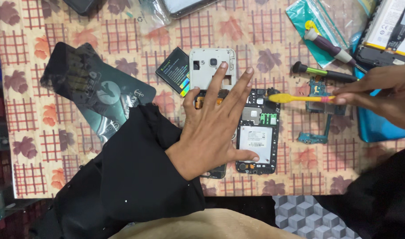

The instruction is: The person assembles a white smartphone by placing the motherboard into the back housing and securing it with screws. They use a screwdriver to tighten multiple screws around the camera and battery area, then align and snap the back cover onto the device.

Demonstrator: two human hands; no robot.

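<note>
Person: wearing loose black sleeves reaching to both wrists, fabric bunching in soft folds; left hand and right hand showing bare, ringless, ungloved.

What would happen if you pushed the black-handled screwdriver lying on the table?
The black-handled screwdriver has a round handle, so it would probably roll. The tablecloth might slow it. It looks stiff and fairly light.
</note>
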